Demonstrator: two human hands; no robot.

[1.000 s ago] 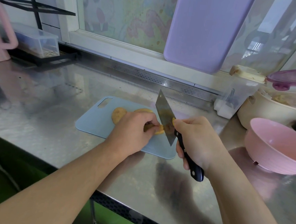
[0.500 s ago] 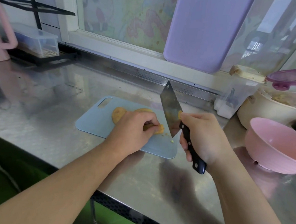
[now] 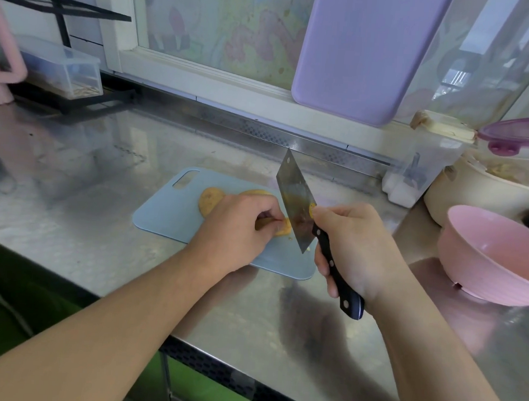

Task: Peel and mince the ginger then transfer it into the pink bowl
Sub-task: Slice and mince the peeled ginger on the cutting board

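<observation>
one cleaver (image 3: 294,202), one pink bowl (image 3: 495,254), two cutting boards (image 3: 176,207), two hands (image 3: 240,226).

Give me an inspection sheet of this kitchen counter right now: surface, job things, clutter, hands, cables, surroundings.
Surface: steel counter, reflective.
Job's things: ginger on the blue cutting board; cleaver blade beside the held piece; pink bowl to the right, apparently empty.
Clutter: clear box, salt container, cream pot.
Hands: left hand pinches ginger; right hand grips the cleaver handle.
Cables: nothing seen.
Surroundings: window, purple board leaning on it.
</observation>
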